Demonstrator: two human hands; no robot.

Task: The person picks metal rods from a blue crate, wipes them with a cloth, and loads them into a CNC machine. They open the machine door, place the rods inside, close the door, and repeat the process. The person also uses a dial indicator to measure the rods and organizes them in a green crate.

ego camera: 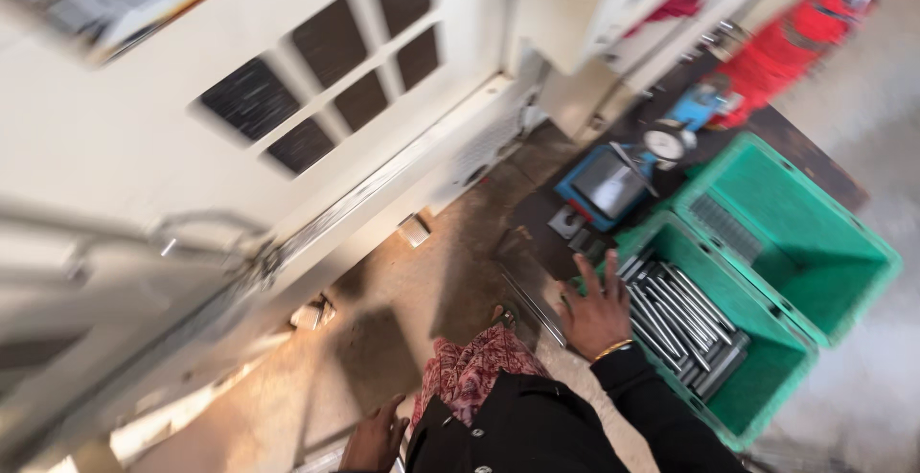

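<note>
I see my right hand with its fingers spread wide and empty, hovering at the near edge of the green crate. Inside that crate lie the metal rods, packed side by side, just beside the fingertips. My left hand hangs low, well apart from the crate, fingers loosely curled; I cannot tell if it holds anything. A second green crate sits touching the first one's far side. Beyond the crate stands a blue scale.
</note>
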